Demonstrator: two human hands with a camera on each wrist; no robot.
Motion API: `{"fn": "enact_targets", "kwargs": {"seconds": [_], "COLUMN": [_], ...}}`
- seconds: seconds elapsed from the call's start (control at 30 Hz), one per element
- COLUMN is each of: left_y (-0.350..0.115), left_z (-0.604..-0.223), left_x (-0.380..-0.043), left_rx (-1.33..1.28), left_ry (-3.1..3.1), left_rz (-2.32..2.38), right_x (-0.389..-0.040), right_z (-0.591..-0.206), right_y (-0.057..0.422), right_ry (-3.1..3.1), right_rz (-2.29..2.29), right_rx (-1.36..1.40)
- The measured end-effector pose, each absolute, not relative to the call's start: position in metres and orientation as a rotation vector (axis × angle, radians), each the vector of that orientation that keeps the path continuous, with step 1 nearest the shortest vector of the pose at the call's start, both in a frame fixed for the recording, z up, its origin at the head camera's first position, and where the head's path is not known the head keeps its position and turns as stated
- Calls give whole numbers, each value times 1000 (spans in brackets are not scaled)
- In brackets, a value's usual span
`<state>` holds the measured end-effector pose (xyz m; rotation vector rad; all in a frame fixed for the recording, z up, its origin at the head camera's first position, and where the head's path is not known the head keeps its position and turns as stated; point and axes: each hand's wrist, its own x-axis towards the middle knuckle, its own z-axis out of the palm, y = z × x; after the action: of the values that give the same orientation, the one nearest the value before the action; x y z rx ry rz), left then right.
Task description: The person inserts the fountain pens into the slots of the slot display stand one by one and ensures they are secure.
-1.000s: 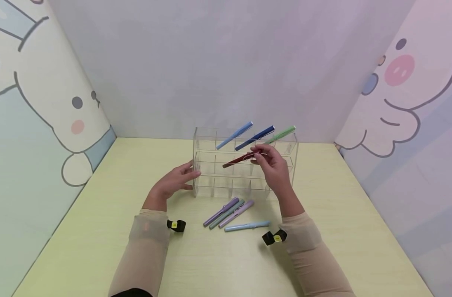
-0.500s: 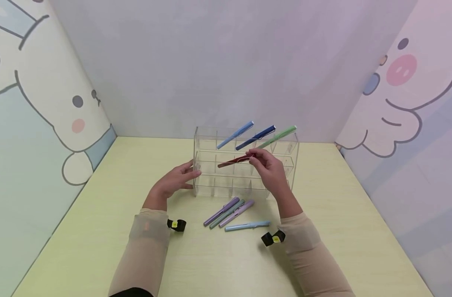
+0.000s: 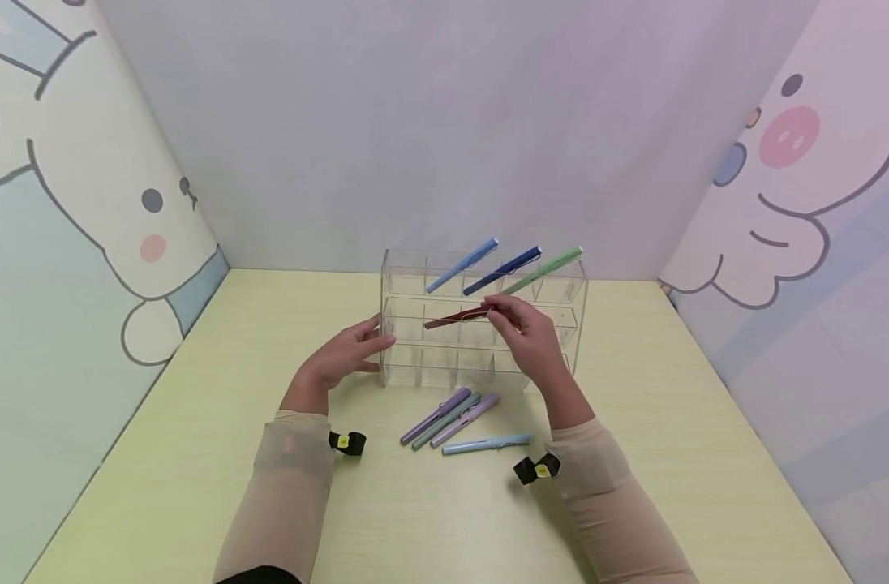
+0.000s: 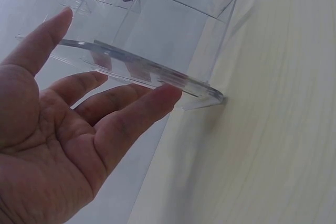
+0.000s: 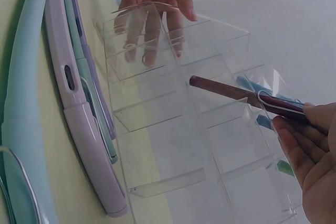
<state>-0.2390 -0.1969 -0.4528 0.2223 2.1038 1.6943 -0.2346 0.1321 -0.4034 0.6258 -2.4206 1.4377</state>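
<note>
A clear acrylic pen rack [image 3: 437, 375] with three tiers of compartments stands on the table. My left hand [image 3: 345, 357] rests its spread fingers against the rack's left side; the left wrist view shows these fingertips [image 4: 169, 94] touching the panel. Between thumb and fingers, my right hand [image 3: 528, 332] pinches a dark red pen [image 5: 226, 88] by its clip end. The pen slants, its far end low at the middle tier, left of centre. Along the top tier lean a light blue pen [image 3: 462, 266], a dark blue pen [image 3: 501, 271] and a green pen [image 3: 547, 269].
In front of the rack lie a purple pen [image 3: 435, 417], a grey-green pen [image 3: 446, 422] and a lilac pen [image 3: 465, 421] side by side. A pale blue pen [image 3: 487, 444] lies crosswise nearer me. A grey wall [image 3: 444, 130] rises behind.
My right hand has moved slightly left and down with the dark red pen, whose lower end now sits further left at the middle tier. The left hand has stayed put.
</note>
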Motion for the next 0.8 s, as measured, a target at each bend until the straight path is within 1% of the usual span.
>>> {"fn": "enact_targets", "kwargs": {"seconds": [0.43, 0.8], "left_y": [-196, -196], "left_z": [-452, -452], "left_x": [-237, -238], "left_rx": [218, 225], "left_ry": [2126, 2131], "left_rz": [1687, 1679], "right_x": [-235, -233], "right_z": [-404, -403], "right_y": [132, 132], "right_ry": [-2465, -2470], "right_rz": [1292, 1323], "right_rx": [654, 654]}}
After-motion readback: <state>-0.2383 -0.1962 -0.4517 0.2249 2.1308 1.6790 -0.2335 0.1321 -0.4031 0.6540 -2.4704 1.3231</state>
